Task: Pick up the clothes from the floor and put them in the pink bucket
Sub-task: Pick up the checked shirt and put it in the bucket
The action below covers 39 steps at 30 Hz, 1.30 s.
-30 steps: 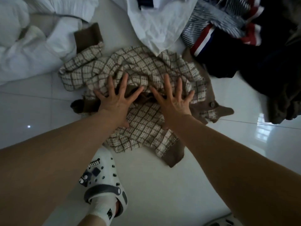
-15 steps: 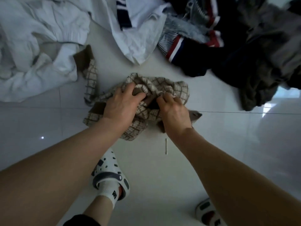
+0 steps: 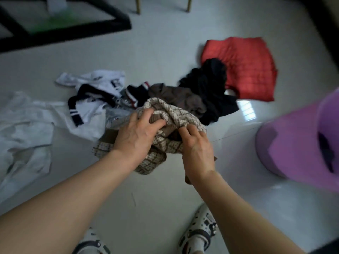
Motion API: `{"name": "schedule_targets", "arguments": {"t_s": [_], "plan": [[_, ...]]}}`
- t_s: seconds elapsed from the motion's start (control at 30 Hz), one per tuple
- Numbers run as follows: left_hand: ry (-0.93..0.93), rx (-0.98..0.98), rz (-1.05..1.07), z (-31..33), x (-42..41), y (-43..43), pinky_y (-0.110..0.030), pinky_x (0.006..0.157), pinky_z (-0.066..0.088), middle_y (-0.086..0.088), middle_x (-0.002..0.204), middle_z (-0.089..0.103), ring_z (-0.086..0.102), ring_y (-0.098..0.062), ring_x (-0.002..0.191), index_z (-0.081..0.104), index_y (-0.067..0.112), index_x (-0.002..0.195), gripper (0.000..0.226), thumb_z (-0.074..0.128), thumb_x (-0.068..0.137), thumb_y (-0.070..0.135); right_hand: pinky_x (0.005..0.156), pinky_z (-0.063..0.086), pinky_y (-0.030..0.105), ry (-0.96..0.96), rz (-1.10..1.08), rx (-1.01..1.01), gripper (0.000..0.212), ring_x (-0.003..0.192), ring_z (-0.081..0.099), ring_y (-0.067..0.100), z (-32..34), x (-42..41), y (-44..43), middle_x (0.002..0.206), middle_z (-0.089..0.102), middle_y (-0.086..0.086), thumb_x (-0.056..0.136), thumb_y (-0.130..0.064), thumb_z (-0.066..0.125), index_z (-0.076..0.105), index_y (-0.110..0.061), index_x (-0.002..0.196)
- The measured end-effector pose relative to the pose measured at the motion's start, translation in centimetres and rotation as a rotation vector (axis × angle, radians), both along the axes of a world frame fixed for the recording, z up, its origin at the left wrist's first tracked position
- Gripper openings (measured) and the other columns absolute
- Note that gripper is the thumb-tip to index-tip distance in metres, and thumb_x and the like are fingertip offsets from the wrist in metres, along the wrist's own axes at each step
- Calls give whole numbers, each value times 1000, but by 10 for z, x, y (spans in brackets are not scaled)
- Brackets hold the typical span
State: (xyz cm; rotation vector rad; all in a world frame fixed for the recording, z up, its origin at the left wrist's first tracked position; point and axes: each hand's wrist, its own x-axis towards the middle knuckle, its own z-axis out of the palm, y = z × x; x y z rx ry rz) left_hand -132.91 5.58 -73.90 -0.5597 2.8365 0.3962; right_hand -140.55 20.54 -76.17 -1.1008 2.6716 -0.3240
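A beige and brown checked garment (image 3: 176,114) is bunched up between both hands, lifted off the white floor. My left hand (image 3: 135,138) grips its left side and my right hand (image 3: 196,145) grips its right side. The pink bucket (image 3: 293,143) stands at the right edge, with something dark inside it. On the floor beyond the hands lie a white and navy top (image 3: 91,105), a brown garment (image 3: 179,98), a black garment (image 3: 211,85) and a red quilted garment (image 3: 245,65). A white garment (image 3: 23,136) lies at the left.
A black-framed low table (image 3: 73,32) stands at the back left, and two wooden chair legs (image 3: 138,5) show at the top. My feet in white patterned clogs (image 3: 198,233) are at the bottom, on glossy white tiles.
Both hands went from lying flat on the spread checked garment to gathering and lifting it. The view has risen and turned right, bringing the pink bucket and the red garment into sight.
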Motion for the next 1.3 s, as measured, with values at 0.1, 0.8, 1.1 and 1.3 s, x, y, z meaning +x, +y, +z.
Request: {"name": "schedule_targets", "arguments": {"t_s": [0.1,0.8,1.1,1.3], "plan": [[91,-29,-88,46,-56,40,-49,79,49,-11,140,36,45,-42,109,49,29,128,55,51,82,-2,52,38,36,91,-98,-43,46,79,51,33,52,-48,46,96,55,8,61,14,63,57,-12,98],[564,51,-535,306,-337,398,-43,79,49,-4,135,39,46,-31,100,48,37,127,39,45,95,15,67,42,34,585,-720,-202,43,79,54,28,305,-243,419,95,57,-1,62,-17,84,55,-21,93],[700,240,-544,323,-391,489,-41,90,44,-8,140,37,45,-32,105,53,32,126,36,50,93,17,76,50,40,702,-829,-326,44,82,58,31,326,-279,495,101,60,5,68,1,75,58,-19,104],[-42,153,-672,250,-396,487,-65,112,11,-5,156,-28,-19,-41,142,1,46,147,110,76,73,14,118,15,47,-20,-684,-117,102,146,4,34,242,-296,496,160,1,15,76,-2,67,4,-28,151]]}}
